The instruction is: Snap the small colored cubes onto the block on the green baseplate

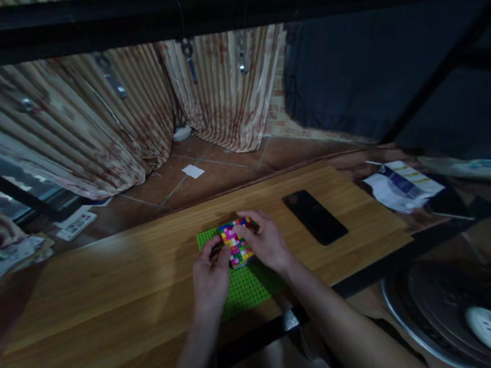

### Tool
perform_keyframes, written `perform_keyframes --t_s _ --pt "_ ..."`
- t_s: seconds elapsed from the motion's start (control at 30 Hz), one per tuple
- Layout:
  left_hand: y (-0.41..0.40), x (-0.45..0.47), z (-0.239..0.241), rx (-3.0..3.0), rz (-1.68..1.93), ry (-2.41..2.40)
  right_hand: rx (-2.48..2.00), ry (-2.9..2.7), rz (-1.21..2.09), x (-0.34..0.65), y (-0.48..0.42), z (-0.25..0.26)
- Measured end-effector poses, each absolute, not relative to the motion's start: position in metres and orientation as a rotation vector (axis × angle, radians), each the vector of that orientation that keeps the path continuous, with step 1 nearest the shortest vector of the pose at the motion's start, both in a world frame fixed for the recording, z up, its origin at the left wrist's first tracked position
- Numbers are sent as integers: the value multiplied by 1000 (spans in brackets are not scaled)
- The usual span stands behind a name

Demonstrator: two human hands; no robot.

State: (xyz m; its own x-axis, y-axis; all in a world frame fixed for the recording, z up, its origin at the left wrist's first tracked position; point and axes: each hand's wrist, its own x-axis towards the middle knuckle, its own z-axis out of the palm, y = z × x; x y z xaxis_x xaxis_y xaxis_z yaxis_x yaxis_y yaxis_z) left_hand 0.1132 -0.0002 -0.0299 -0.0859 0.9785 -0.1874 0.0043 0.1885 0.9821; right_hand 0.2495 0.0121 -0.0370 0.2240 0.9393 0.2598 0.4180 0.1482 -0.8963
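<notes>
A block of small multicoloured toy bricks [237, 248] sits on the upper part of a green studded baseplate [246, 292]. My left hand [210, 274] is at the block's left side, fingers curled, with the thumb against its edge. From the right, my right hand [269, 241] grips the block, its thumb over the top and its fingers round the far right side. Part of the block's right side is hidden under that hand. Whether a loose brick is between the left fingertips is too small to make out.
The wooden table [121, 296] carries a black phone [315, 216] right of the baseplate. Papers and a packet [403, 185] lie beyond the table's right end. A dark metal bar [227, 7] crosses above the far side. Curtains [227, 92] hang behind, and a white paper [192, 171] is on the tiled floor.
</notes>
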Motion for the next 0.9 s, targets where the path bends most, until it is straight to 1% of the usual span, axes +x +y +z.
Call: perform_keyframes --t_s 0.07,0.13,0.23,0.3,0.4,0.53,0.7,0.9 --pt "0 113 -28 1029 1120 1377 -1441 -1376 565 259 9 -30" --pt "0 112 -27 1024 1127 1397 -1495 -1388 428 277 6 -23" --pt "1 110 -24 1041 1215 1434 -1777 -1316 159 319 -3 -19" --pt "1 110 -23 1074 1327 1463 -2034 -1261 102 347 -12 -20" --pt "-2 115 -21 1180 1499 1492 -2351 -1248 189 376 -31 -25" --pt "-18 135 -17 1557 1634 1376 -2484 -1320 281 386 -53 -33" --pt "-39 166 -16 1885 1535 1218 -2478 -1403 262 388 -59 -42" --pt "-45 182 -23 1912 1363 1172 -2376 -1485 205 395 -57 -50"
